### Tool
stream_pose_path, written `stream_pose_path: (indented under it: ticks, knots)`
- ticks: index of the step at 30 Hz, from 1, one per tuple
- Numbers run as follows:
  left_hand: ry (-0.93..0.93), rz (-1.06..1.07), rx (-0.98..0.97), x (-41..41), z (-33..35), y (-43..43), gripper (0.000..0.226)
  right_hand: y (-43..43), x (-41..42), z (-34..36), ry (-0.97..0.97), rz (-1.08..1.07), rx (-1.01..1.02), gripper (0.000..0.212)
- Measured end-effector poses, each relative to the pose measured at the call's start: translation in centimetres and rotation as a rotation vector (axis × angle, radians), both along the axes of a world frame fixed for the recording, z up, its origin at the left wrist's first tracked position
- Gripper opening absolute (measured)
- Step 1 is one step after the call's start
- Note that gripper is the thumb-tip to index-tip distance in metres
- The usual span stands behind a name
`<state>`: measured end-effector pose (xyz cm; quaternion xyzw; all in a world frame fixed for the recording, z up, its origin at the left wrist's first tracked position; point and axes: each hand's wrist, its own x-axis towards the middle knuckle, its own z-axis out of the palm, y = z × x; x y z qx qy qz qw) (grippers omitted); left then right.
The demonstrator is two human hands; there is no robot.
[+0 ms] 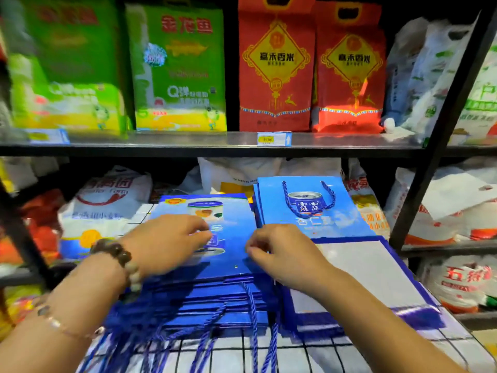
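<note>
A stack of flat blue paper gift bags [231, 232] with blue cord handles lies in front of me on a checked surface. My left hand [166, 243] rests on the top bag with its fingers spread and bent over the printed can picture. My right hand [279, 251] is at the stack's right edge, its fingers curled as if pinching the bag's edge. A second pile of the same blue bags [309, 208] lies behind and to the right, its cord handle on top. Another bag [363, 275] with a white panel lies flat at the right.
Above, a dark shelf [188, 142] carries green rice bags [177, 68] and red rice bags [277, 65]. White sacks [105, 208] fill the lower shelf behind the blue bags. A black upright post [435, 146] slants at the right, with more sacks beyond.
</note>
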<state>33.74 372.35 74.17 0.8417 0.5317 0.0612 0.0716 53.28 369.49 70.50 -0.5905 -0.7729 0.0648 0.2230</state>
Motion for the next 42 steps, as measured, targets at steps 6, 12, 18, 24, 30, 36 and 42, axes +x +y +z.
stream_pose_path:
  ticks: [6,12,18,24,30,36,42]
  knots:
    - [-0.106,0.068,0.082,-2.9,-5.4,-3.6,0.078,-2.1,-2.9,-0.6,-0.156,0.061,-0.013,0.026]
    - [-0.333,0.038,0.119,-5.2,-5.2,-5.1,0.036,-3.2,-2.8,-2.0,-0.028,0.090,-0.055,0.031]
    - [-0.142,0.046,0.249,-7.7,-3.9,-5.4,0.035,-3.9,-3.1,-3.5,0.152,0.021,-0.048,0.030]
    - [-0.289,0.229,0.245,-7.1,-3.0,-5.5,0.020,-4.1,-3.4,-3.7,0.166,0.013,-0.040,0.030]
    - [-1.347,0.211,-0.295,-3.6,-1.5,-6.1,0.023,-4.4,-4.0,-3.6,0.180,0.042,0.030,0.034]
    - [-1.544,0.095,-0.498,-1.0,-1.0,-6.3,0.025,-5.1,-4.7,-1.9,0.554,0.117,-0.098,0.070]
    - [-1.675,0.048,-0.481,-1.1,-0.3,-5.5,0.016,-4.6,-4.9,-0.9,0.515,0.164,-0.215,0.035]
